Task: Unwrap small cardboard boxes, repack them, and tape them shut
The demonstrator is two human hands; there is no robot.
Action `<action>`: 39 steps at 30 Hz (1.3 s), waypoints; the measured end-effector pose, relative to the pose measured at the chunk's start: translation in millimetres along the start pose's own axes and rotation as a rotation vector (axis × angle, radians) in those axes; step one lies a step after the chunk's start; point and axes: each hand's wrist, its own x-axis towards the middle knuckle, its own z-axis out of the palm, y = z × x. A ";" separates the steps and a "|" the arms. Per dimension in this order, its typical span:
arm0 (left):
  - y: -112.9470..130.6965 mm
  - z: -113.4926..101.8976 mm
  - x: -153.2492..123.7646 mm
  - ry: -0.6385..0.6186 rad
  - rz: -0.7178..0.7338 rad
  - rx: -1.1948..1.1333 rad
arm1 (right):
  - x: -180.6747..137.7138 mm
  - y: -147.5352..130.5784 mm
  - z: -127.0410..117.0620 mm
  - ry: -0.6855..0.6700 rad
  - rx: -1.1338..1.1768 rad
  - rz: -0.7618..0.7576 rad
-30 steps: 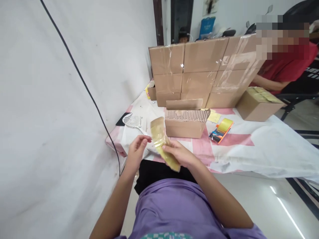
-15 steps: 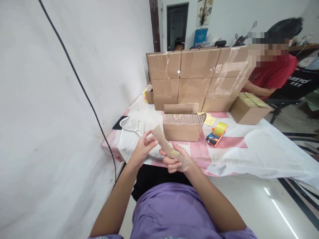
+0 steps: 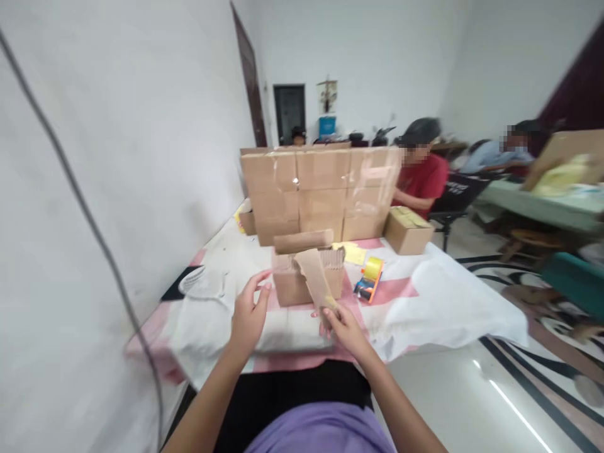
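A long torn strip of cardboard [image 3: 313,275] is pinched at its lower end by my right hand [image 3: 342,324]. Its upper end stands in front of a small cardboard box [image 3: 287,286] with a ragged corrugated top edge. My left hand [image 3: 250,311] is apart from the strip, left of the box, thumb and fingers spread with nothing in them. Right of the box lies an orange tape dispenser [image 3: 369,279] with a yellow roll. A white racket-shaped thing with holes [image 3: 201,283] lies to the left on the table.
Stacked taped cartons [image 3: 321,195] rise behind the box like a wall. A closed carton [image 3: 408,231] sits at the table's right, near a person in a red shirt [image 3: 427,182]. Yellow paper pieces [image 3: 353,253] lie behind the dispenser. The white wall [image 3: 117,157] borders the left side.
My left hand has come away from the strip. The strip, in my right hand, now stands more upright before the box. The camera view has swung right and up.
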 end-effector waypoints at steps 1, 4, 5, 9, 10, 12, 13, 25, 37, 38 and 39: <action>2.0 6.0 10.9 -0.042 0.111 0.135 | -0.5 0.7 -13.3 0.058 0.021 -0.021; 16.4 32.8 47.7 -0.157 0.351 0.479 | -2.2 -6.7 -49.9 0.227 0.021 -0.095; 23.3 43.7 58.5 -0.204 0.372 0.564 | -2.7 -10.7 -59.8 0.276 0.010 -0.113; 45.3 81.0 84.9 -0.410 0.341 0.730 | -3.3 -22.2 -82.9 0.365 0.009 -0.134; 47.4 85.6 87.1 -0.443 0.343 0.731 | -3.7 -23.2 -85.1 0.372 0.013 -0.135; 46.7 87.0 86.5 -0.470 0.357 0.715 | -5.4 -22.8 -86.9 0.386 0.029 -0.133; 44.2 84.1 84.1 -0.474 0.364 0.709 | -6.8 -21.6 -87.2 0.391 0.040 -0.128; 31.8 40.3 110.2 -0.543 0.029 0.508 | -7.3 -4.3 -79.0 0.404 0.080 -0.032; 7.7 69.6 175.2 -0.611 -0.133 0.258 | -5.6 2.6 -47.1 0.337 0.218 -0.060; 8.3 70.7 173.2 -0.611 -0.110 0.241 | -4.8 1.1 -48.0 0.330 0.245 -0.059; 9.4 72.0 171.0 -0.615 -0.085 0.224 | -3.3 -0.5 -49.9 0.327 0.258 -0.061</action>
